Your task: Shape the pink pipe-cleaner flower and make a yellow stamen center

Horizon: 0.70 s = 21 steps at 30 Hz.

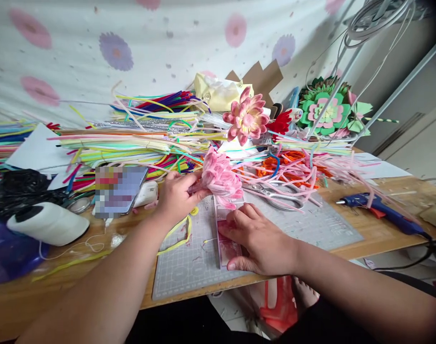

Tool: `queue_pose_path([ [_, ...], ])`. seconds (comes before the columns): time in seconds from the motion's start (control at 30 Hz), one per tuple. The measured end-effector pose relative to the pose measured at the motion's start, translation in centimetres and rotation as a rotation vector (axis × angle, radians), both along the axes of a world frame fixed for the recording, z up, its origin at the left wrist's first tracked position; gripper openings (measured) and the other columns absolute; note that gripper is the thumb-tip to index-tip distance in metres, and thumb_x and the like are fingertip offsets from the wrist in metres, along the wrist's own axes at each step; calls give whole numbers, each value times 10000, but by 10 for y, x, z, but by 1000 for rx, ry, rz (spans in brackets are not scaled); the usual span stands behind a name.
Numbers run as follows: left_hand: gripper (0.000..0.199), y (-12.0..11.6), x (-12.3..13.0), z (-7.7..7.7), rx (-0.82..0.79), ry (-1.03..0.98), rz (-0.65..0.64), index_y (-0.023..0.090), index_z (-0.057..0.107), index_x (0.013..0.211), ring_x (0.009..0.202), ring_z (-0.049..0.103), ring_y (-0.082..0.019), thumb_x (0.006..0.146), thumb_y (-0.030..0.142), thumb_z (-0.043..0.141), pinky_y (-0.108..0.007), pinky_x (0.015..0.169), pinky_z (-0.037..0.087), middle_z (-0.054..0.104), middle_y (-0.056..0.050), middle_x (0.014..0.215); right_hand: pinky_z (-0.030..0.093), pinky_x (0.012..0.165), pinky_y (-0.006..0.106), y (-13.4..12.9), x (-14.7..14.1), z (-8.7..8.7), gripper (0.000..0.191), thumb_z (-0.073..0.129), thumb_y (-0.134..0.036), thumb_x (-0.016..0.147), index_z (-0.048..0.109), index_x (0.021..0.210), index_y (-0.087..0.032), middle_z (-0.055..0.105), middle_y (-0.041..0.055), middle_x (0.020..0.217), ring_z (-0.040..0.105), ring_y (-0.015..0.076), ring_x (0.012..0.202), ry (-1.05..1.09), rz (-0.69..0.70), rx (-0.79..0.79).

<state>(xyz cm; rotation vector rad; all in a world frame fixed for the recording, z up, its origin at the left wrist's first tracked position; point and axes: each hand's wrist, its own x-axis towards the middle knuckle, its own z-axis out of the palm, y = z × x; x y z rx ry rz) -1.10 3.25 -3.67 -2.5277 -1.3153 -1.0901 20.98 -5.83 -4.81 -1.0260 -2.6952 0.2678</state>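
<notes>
With my left hand (178,198) I grasp a pink fuzzy flower (219,177) at its base, the thumb and fingers closed around it, and its petals point toward the right. The flower is in the air, near the far end of a narrow palette (229,251) with pinkish compartments, which lies on the grey cutting mat (182,279). My right hand (257,239) is at this palette, the fingers bent over it and the thumb at its near end; I cannot tell if they grip it or only touch it. Behind my hands there is another pink flower (247,117), with open petals. The scissors (289,200) lie beyond my right hand, and the blue glue gun (382,208) lies farther to the right
</notes>
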Motion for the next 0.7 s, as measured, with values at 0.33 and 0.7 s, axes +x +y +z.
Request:
queue_pose_path([
  [0.33,204,-7,-1,8,18,-57,-100,199,702,846,595,504,-193,825,359,578,-302,630,379,619,-7,564,430,661,337,7,19,40,291,507,-379,907,661,1008,-153,544,74,844,499,190,755,450,-32,205],
  [0.7,237,-10,2,6,56,-21,-223,185,682,876,556,486,-185,863,377,543,-320,633,386,603,1,545,453,740,386,25,20,54,278,565,-264,889,652,1150,-223,516,81,962,496,224,900,553,-94,327],
])
